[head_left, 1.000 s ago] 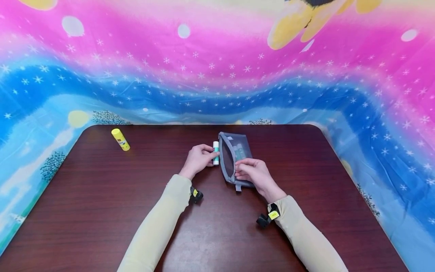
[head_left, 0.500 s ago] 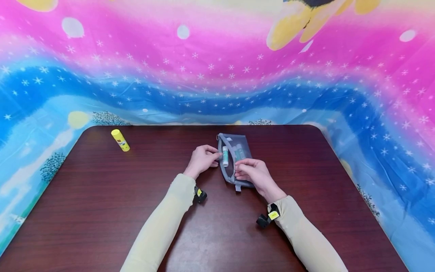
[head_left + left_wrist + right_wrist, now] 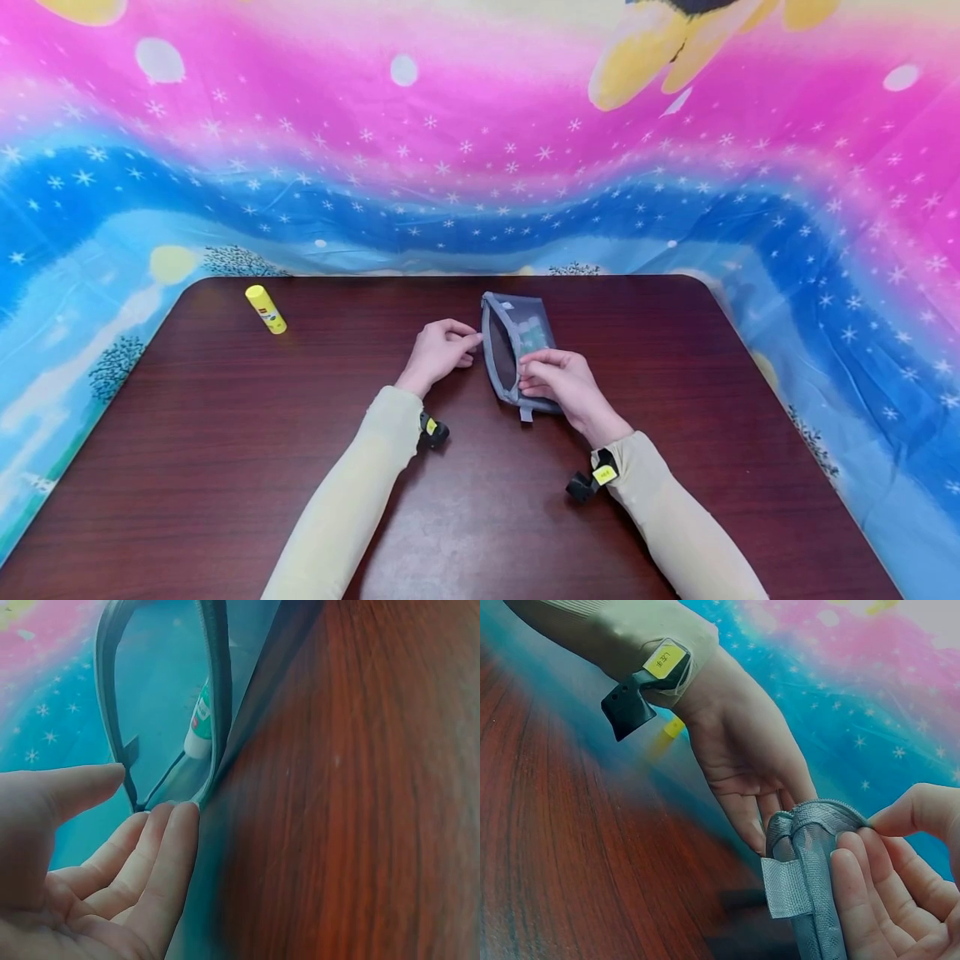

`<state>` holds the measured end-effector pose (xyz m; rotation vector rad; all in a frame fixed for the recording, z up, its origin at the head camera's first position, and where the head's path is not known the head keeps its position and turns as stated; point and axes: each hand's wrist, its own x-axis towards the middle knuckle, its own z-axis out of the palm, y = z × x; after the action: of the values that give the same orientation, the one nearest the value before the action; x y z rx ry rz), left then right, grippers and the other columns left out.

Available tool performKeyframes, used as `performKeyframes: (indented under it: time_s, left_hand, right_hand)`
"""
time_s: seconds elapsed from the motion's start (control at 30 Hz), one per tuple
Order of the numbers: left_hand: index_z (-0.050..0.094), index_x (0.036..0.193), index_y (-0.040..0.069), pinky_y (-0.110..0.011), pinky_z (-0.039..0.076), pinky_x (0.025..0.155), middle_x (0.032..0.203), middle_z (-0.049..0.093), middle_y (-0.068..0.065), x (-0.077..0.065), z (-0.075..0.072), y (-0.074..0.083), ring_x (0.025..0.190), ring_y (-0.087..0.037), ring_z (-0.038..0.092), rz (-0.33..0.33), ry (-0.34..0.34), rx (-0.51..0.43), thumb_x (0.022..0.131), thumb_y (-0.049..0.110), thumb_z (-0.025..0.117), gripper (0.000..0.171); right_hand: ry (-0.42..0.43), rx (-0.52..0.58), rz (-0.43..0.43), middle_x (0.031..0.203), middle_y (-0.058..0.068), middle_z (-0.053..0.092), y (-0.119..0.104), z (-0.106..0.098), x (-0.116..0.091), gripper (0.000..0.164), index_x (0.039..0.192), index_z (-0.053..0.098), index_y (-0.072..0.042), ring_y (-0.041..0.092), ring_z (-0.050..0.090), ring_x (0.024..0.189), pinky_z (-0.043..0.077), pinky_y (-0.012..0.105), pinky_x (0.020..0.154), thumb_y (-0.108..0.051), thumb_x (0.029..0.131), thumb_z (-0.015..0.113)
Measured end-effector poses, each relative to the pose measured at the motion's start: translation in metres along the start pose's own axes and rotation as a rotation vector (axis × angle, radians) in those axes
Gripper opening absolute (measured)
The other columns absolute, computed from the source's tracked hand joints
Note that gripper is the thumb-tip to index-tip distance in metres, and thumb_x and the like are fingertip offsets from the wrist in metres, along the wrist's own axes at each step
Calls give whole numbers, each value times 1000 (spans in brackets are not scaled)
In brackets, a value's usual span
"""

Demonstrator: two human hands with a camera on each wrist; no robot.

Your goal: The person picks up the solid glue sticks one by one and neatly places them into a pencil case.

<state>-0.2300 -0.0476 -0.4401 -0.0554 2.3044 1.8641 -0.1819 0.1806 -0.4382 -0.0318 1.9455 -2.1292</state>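
A grey mesh zip pouch (image 3: 534, 305) lies on the table with its zipped mouth gaping toward the left. My right hand (image 3: 562, 385) pinches the near-right edge of that mouth between thumb and fingers, as the right wrist view (image 3: 900, 877) also shows. Beside the opposite edge is my left hand (image 3: 438, 354), holding nothing. Its fingertips touch the pouch's rim in the left wrist view, thumb apart from the fingers. Through the mesh, green-and-white glue sticks (image 3: 534, 335) show inside; how many is unclear. One white-ended glue stick (image 3: 199, 735) is visible through the mouth.
A yellow glue stick (image 3: 266, 310) lies at the table's far left. The dark wooden table (image 3: 187, 467) has a patterned pink and blue cloth (image 3: 465, 167) hanging behind and around it. Each wrist carries a black camera mount (image 3: 433, 429).
The left hand moved a green-and-white glue stick rightward into the pouch mouth and let it go. The hand then drew back slightly left. The right hand kept its place on the pouch.
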Motion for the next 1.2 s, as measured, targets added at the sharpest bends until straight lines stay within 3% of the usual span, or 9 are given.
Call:
performKeyframes:
  time_s: [0.97,1.2]
  left_hand:
    - [67,120,4,-37,60,86,113,71,-19,-6,-28,-1,97,-32,72,10,16,-15,97,31,73,35]
    - [69,122,7,-38,57,90,113,73,-15,-6,-35,1,100,-29,71,25,54,47,98,33,72,36]
  right_hand:
    - [-14,15,-13,88,12,72,1,0,-1,27,114,65,16,18,71,74,62,33,74,-3,95,65]
    - [-13,9,-11,87,12,72,1,0,0,32,118,62,19,18,71,73,62,33,74,-4,96,65]
